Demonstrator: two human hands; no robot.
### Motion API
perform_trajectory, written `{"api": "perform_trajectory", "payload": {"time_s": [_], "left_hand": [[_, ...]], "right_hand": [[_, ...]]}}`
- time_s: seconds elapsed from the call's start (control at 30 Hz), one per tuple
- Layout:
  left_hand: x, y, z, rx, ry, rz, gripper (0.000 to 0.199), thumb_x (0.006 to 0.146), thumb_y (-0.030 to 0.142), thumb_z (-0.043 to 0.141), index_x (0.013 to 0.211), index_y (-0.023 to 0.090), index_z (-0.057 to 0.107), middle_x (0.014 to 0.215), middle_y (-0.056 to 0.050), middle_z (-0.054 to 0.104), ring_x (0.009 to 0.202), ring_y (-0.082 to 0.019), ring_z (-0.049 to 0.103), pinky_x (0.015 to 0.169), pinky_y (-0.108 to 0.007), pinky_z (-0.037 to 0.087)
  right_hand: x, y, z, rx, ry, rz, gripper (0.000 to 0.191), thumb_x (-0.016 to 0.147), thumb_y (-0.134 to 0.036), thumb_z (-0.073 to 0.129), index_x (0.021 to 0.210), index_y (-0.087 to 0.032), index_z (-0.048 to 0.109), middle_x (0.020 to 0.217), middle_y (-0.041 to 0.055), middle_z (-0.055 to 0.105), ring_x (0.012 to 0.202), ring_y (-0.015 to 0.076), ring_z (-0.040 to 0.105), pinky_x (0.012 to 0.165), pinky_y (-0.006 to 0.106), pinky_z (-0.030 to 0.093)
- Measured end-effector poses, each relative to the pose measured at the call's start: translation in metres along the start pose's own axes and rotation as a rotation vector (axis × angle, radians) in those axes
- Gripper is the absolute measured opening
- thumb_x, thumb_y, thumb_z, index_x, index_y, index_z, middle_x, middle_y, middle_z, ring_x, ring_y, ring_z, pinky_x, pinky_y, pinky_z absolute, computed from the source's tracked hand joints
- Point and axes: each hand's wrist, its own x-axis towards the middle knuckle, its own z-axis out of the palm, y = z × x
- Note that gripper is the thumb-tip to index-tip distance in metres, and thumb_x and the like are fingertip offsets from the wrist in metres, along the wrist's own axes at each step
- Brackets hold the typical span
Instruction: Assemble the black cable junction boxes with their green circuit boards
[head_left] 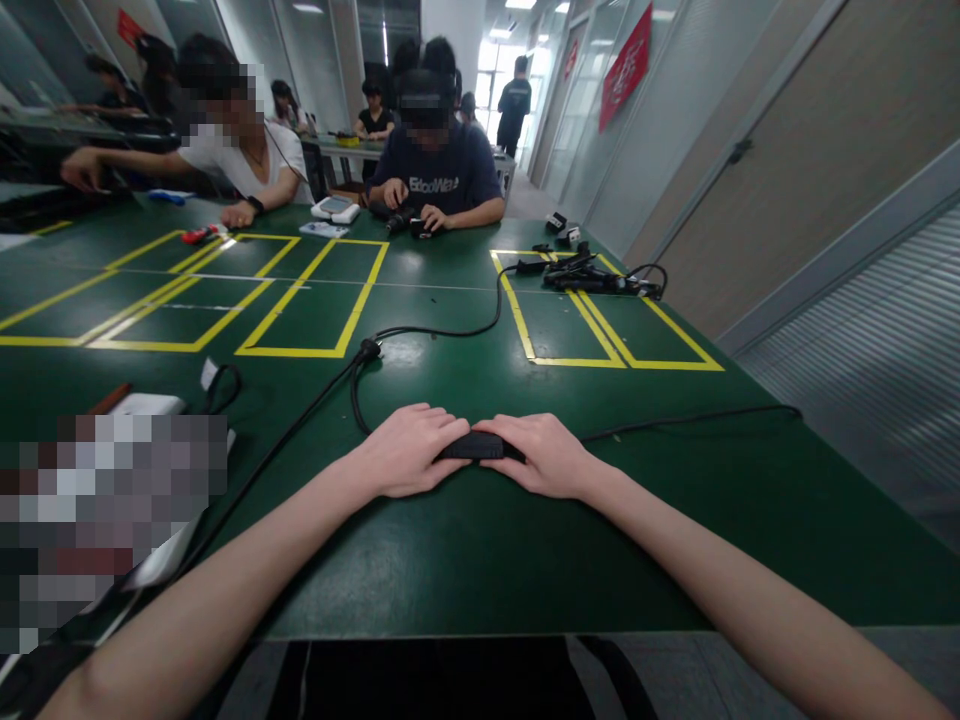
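Both my hands meet at a black power adapter (484, 446), a slim dark brick lying low over the green table. My left hand (416, 448) grips its left end, thumb on top and fingers around it. On the other end, my right hand (544, 452) is closed in much the same way. One black cord (697, 418) runs from beside my right hand to the table's right side. Another cord curves from behind my left hand up to a black plug (369, 350). My palms hide much of the adapter's ends.
Yellow tape rectangles (345, 352) mark the green table (480, 570). A pile of black cables and gear (592, 272) lies at the far right. A blurred-out object (112, 500) sits at the left. Across the table, a person (439, 165) handles small black items; another (247, 160) reaches left.
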Motion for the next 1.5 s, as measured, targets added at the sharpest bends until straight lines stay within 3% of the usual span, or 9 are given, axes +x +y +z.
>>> {"api": "perform_trajectory", "payload": {"time_s": [0.37,0.53,0.77,0.9,1.2,1.4,1.5], "left_hand": [[-0.001,-0.001,0.003,-0.02,0.058,0.026,0.029,0.104,0.044,0.054,0.102,0.017,0.064,0.09,-0.008,0.07,0.082,-0.023,0.066,0.077,-0.035,0.049],[-0.001,-0.001,0.004,-0.042,0.048,0.025,0.024,0.102,0.04,0.057,0.1,0.017,0.064,0.091,-0.007,0.07,0.084,-0.023,0.065,0.078,-0.035,0.049],[-0.001,-0.001,0.005,-0.036,0.087,0.046,0.035,0.103,0.046,0.057,0.118,0.016,0.065,0.1,-0.009,0.072,0.09,-0.024,0.067,0.08,-0.035,0.051],[-0.002,0.0,0.004,-0.058,0.091,0.049,0.035,0.104,0.045,0.055,0.115,0.015,0.067,0.097,-0.009,0.073,0.089,-0.024,0.068,0.08,-0.035,0.051],[-0.003,0.001,0.002,-0.16,0.119,-0.015,0.045,0.1,0.054,0.056,0.123,0.016,0.066,0.099,-0.009,0.073,0.091,-0.024,0.069,0.083,-0.036,0.053],[-0.005,0.003,0.001,-0.359,0.041,-0.143,0.041,0.102,0.055,0.051,0.095,0.017,0.065,0.085,-0.003,0.069,0.074,-0.019,0.064,0.068,-0.029,0.046],[-0.005,0.004,0.004,-0.378,0.038,-0.167,0.039,0.103,0.054,0.052,0.095,0.018,0.064,0.085,-0.003,0.068,0.075,-0.019,0.064,0.068,-0.028,0.046]], "right_hand": [[0.0,-0.002,-0.003,-0.01,0.01,-0.006,0.035,0.104,-0.048,0.055,0.119,-0.017,0.066,0.096,0.0074,0.076,0.08,0.02,0.072,0.07,0.029,0.048],[-0.001,-0.003,-0.003,-0.029,0.023,-0.009,0.039,0.104,-0.05,0.055,0.121,-0.017,0.067,0.095,0.007,0.075,0.079,0.019,0.071,0.068,0.028,0.046],[-0.002,-0.006,-0.004,-0.04,0.005,-0.017,0.035,0.104,-0.045,0.056,0.12,-0.017,0.068,0.095,0.0073,0.076,0.078,0.0188,0.071,0.067,0.028,0.046],[-0.002,-0.007,-0.004,-0.052,0.028,0.005,0.035,0.103,-0.047,0.058,0.118,-0.017,0.069,0.095,0.0075,0.076,0.077,0.0194,0.071,0.066,0.028,0.046],[-0.009,-0.003,-0.003,-0.125,0.092,-0.087,0.037,0.108,-0.039,0.049,0.134,-0.017,0.064,0.106,0.0112,0.075,0.077,0.0187,0.071,0.068,0.029,0.052],[-0.013,0.002,-0.004,-0.27,0.151,-0.19,0.042,0.11,-0.029,0.035,0.141,-0.021,0.063,0.124,0.0143,0.072,0.091,0.0203,0.073,0.077,0.031,0.056],[-0.012,0.004,-0.004,-0.243,0.134,-0.165,0.04,0.109,-0.03,0.04,0.14,-0.022,0.063,0.122,0.013,0.073,0.092,0.0203,0.073,0.078,0.031,0.057]]}}
